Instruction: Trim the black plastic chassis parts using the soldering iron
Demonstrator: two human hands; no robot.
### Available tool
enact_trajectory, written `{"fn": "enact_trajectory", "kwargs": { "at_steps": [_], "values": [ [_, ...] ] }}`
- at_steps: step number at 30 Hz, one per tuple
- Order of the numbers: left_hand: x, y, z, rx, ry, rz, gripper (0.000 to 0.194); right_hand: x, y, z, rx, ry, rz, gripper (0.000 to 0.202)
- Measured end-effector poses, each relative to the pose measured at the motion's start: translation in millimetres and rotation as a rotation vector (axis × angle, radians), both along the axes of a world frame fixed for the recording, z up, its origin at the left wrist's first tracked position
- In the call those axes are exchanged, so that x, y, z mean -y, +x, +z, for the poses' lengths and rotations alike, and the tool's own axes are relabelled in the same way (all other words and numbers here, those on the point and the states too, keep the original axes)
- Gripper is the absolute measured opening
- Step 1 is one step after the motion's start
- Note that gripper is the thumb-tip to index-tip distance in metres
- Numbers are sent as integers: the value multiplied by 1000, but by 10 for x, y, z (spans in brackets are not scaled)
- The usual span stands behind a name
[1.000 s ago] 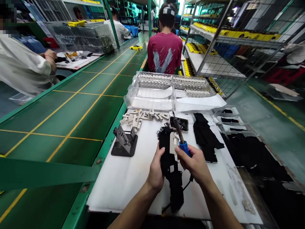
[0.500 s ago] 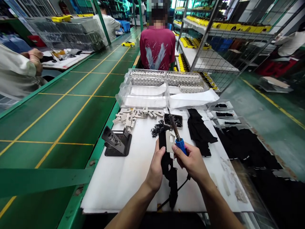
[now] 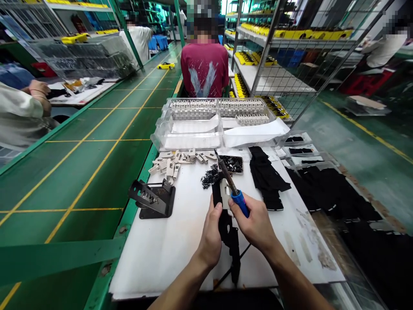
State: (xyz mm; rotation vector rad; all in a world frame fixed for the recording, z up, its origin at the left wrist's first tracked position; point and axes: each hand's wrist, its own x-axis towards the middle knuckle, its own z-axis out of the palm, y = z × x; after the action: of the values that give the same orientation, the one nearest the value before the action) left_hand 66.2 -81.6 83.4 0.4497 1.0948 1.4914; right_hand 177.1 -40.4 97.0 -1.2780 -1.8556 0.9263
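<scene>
My left hand (image 3: 210,234) is closed around a long black part (image 3: 225,226), its thumb lying along the top. A beige plate (image 3: 226,193) with a slot lies against the upper end of that part. In my right hand (image 3: 258,221) is a soldering iron (image 3: 238,199) with a blue handle, its metal tip pointing up and away over the table. The right fingertips also reach the edge of the beige plate; whether they grip it is hidden. Just beyond the hands are a heap of small black pieces (image 3: 210,175) and a box (image 3: 240,171) of such pieces.
An iron stand (image 3: 158,202) sits at the left, with loose beige parts (image 3: 169,165) behind it. Clear trays (image 3: 222,133) span the table's far end. Black parts (image 3: 266,176) lie at right. A green conveyor (image 3: 97,150) runs alongside; a person in a red shirt (image 3: 204,69) sits ahead.
The view has shifted slightly, so most things appear a little further left. Both hands keep their holds on the black part and the soldering iron.
</scene>
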Motion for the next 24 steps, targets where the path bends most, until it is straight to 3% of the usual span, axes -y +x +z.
{"fn": "enact_trajectory", "kwargs": {
  "at_steps": [7,10,13,18,24],
  "values": [
    [62,-48,-116,-10,-27,19,15,-24,30,-32,44,75,87,22],
    [88,-59,-170,16,-63,8,27,-18,14,-23,-35,-68,73,26],
    [103,-67,-190,54,-80,23,34,18,-24,14,-171,-257,-32,29],
    [104,-68,-79,122,-45,-32,44,90,-81,16,-317,-326,-145,26],
    [123,-72,14,95,-13,-79,46,108,-93,-6,-331,-295,-123,26]
  ]
}}
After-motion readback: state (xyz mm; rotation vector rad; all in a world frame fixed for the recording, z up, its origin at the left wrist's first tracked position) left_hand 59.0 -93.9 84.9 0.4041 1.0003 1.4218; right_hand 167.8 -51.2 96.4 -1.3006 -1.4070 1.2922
